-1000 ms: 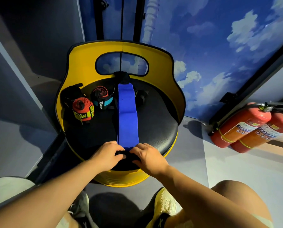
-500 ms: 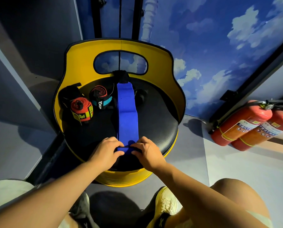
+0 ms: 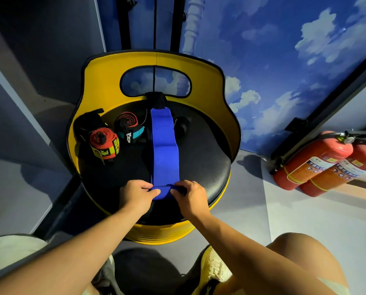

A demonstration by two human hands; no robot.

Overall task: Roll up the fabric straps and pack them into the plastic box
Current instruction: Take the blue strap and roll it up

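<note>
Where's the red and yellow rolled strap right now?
The red-yellow roll sits on the black seat, far left, beside the teal-banded roll and left of the blue strap.

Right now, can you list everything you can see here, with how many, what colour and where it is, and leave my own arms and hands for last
Blue strap: one, blue with a black far end, laid flat down the middle of the seat, its near end rolled.
Rolled straps: two, red with yellow and black, red with teal and black, back left of the seat.
Seat: one, black cushion in a yellow shell.
Fire extinguishers: two, red, on the floor at right.
Shoe: one, yellow, bottom centre.
Left hand: fingers pinch the roll's left end.
Right hand: fingers pinch its right end.
</note>
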